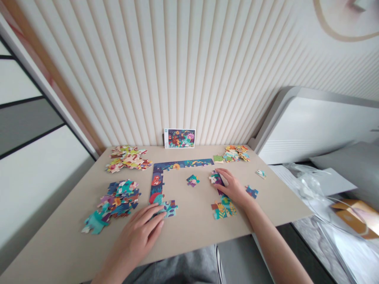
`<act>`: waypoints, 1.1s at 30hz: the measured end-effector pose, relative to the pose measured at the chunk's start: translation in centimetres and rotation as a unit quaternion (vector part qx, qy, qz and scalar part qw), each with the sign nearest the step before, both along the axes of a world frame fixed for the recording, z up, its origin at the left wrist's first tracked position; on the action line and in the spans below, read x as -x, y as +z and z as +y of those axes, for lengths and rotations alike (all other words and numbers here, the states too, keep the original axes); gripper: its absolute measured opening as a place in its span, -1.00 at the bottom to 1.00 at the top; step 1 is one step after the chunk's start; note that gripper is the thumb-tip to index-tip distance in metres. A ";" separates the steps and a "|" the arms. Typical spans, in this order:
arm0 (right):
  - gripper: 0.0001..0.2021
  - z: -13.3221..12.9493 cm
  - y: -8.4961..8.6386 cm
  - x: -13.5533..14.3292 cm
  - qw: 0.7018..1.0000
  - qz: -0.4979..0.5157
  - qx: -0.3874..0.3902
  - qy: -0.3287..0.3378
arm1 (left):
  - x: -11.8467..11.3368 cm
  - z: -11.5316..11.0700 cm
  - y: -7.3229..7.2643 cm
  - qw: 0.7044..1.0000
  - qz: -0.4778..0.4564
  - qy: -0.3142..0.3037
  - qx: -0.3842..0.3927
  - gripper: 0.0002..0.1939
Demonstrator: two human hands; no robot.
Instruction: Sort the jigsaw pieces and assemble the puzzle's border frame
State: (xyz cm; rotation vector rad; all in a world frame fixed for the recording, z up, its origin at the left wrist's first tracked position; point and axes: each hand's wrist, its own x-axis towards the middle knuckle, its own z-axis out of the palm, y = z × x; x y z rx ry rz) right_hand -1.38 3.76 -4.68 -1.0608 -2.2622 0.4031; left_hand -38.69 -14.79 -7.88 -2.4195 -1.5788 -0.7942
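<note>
My left hand (147,225) lies with its fingers apart over the lower left corner of the joined puzzle border (156,183), partly hiding the teal pieces (170,209) there. That border runs up and along the top as an L shape. On the right, my right hand (232,186) touches a purple and white piece (215,178) with bent, spread fingers; whether it grips the piece is unclear. Below that hand is a joined section with yellow plants (224,209). One loose piece (193,180) lies between my hands.
Piles of pieces lie at the back left (128,158), left (118,201) and back right (233,154). Single pieces (252,191) (261,173) rest at the right. A picture card (179,138) leans against the wall. Beyond the table's right edge are papers and plastic.
</note>
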 end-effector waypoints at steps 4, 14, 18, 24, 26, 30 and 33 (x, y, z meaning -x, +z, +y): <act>-0.53 0.2 -0.1 -0.5 1.000 -0.001 -0.007 -0.030 | 0.0 0.0 0.2 1.000 -0.004 0.002 0.000 -0.70; -0.52 0.6 -0.7 -0.7 0.999 -0.044 -0.011 -0.017 | 0.0 0.0 -0.1 1.000 -0.003 0.004 0.010 -0.70; -0.52 0.5 -0.7 -0.6 0.998 -0.063 -0.008 -0.007 | -0.1 -0.1 0.1 1.000 -0.008 0.006 0.003 -0.71; -0.53 0.4 -0.5 -0.5 0.998 -0.067 -0.008 -0.002 | -0.1 0.0 0.2 1.000 -0.008 0.003 -0.003 -0.70; -0.53 0.4 -0.5 -0.5 0.998 -0.066 -0.007 -0.001 | -0.1 0.0 0.2 1.000 -0.006 0.004 0.002 -0.70; -0.53 0.5 -0.8 -0.6 0.998 -0.067 -0.003 -0.001 | -0.1 -0.1 0.2 1.000 -0.008 0.007 0.017 -0.69; -0.53 0.6 -0.9 -0.7 0.998 -0.067 -0.001 -0.002 | -0.2 -0.2 0.2 1.000 -0.010 0.010 0.025 -0.69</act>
